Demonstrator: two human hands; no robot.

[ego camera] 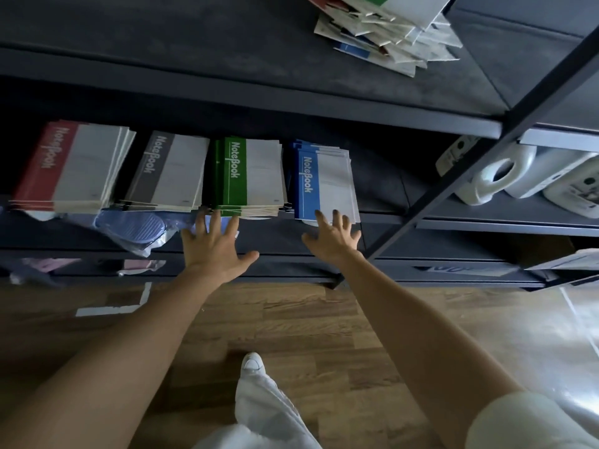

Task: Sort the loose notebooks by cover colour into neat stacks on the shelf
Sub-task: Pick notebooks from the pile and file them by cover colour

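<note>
Standing side by side on the middle board of the dark metal shelf [382, 183] were four sorted stacks of thin, paper-covered notebooks: one red-spined stack [64, 166], one grey-spined stack [165, 173], one green-spined stack [246, 176] and one blue-spined stack [324, 186]. Copies per stack: edges too thin to count.

One unsorted heap of loose notebooks [382, 30], mixed colours, lay askew on the upper board, well apart from the stacks.

Left hand [214, 244]: fingers spread and straight, tips at the front edge of the green stack, gripping nothing. Right hand [334, 236]: fingers likewise spread, tips on the front edge of the blue stack, gripping nothing.

Handling, as judged: each notebook was light, floppy and smooth-covered, apt to slide off its neighbours. A whole stack was moderately heavy and liable to fan out. Best taken at the bound coloured spine, or squared with flat palms against opposite edges. The blue stack looked the least even.
</note>
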